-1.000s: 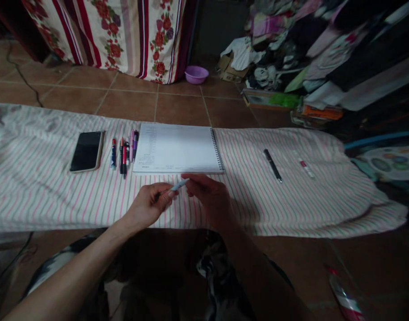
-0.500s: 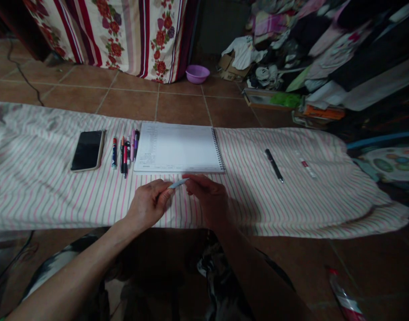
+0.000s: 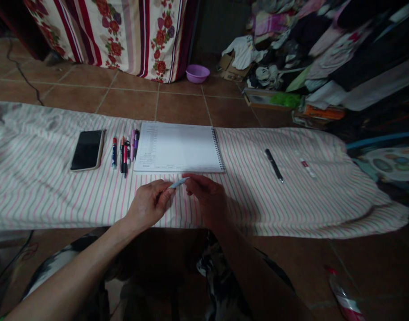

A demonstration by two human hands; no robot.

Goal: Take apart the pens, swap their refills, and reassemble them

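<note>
My left hand (image 3: 147, 205) is closed around a light blue pen (image 3: 178, 183), just in front of a white spiral notebook (image 3: 179, 147). My right hand (image 3: 208, 199) pinches the pen's far end with thumb and fingers. Both hands hover over a pink-and-green striped cloth (image 3: 50, 191) spread on the floor. Several pens (image 3: 124, 151) lie in a row left of the notebook, beside a dark phone (image 3: 88, 150).
A black pen (image 3: 274, 165) and a small white-and-red pen (image 3: 305, 166) lie on the cloth to the right. A purple bowl (image 3: 197, 73) sits on the tiled floor by a floral drape (image 3: 124, 31). Piled clothes (image 3: 291, 49) fill the far right. A wrapped tube (image 3: 341, 296) lies bottom right.
Both hands and the pen shifted very slightly toward the notebook and otherwise held still.
</note>
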